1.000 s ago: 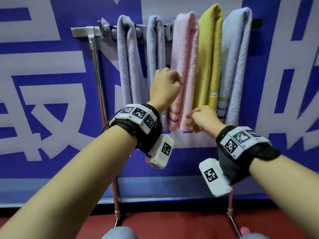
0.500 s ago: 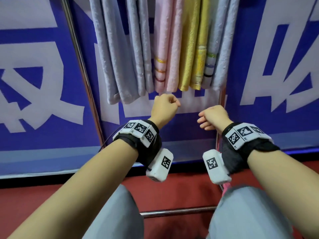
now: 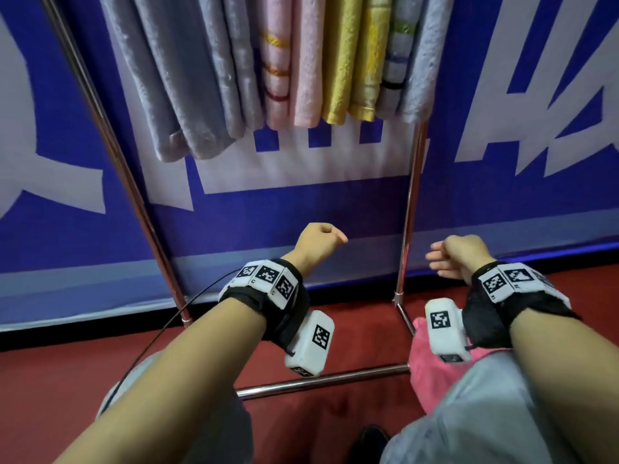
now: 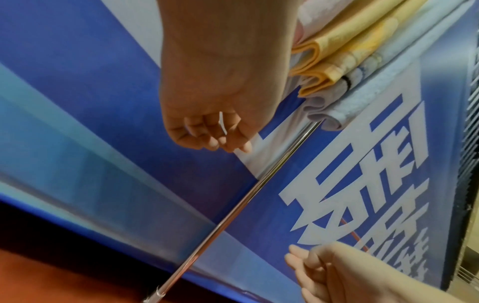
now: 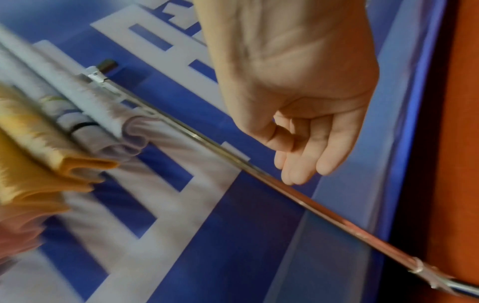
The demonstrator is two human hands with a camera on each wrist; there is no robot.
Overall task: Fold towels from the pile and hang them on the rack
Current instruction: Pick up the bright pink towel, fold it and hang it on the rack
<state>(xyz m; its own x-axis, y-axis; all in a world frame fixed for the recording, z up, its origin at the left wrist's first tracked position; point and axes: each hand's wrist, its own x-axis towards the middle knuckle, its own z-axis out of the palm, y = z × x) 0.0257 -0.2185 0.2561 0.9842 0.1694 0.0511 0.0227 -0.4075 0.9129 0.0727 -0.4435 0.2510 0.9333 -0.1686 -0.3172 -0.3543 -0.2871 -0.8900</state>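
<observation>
Both my hands hang empty at mid-frame, well below the towels. My left hand (image 3: 317,244) has its fingers curled into a loose fist around nothing; my right hand (image 3: 458,256) has its fingers relaxed and slightly bent, close together, near the rack's (image 3: 411,209) right upright but not touching it. Across the top of the frame hang the folded towels: grey towels (image 3: 187,95), pink towel (image 3: 291,75), yellow towel (image 3: 351,61), pale blue towel (image 3: 418,68). At lower right, a pink cloth (image 3: 425,373) lies on the red floor (image 3: 50,380).
</observation>
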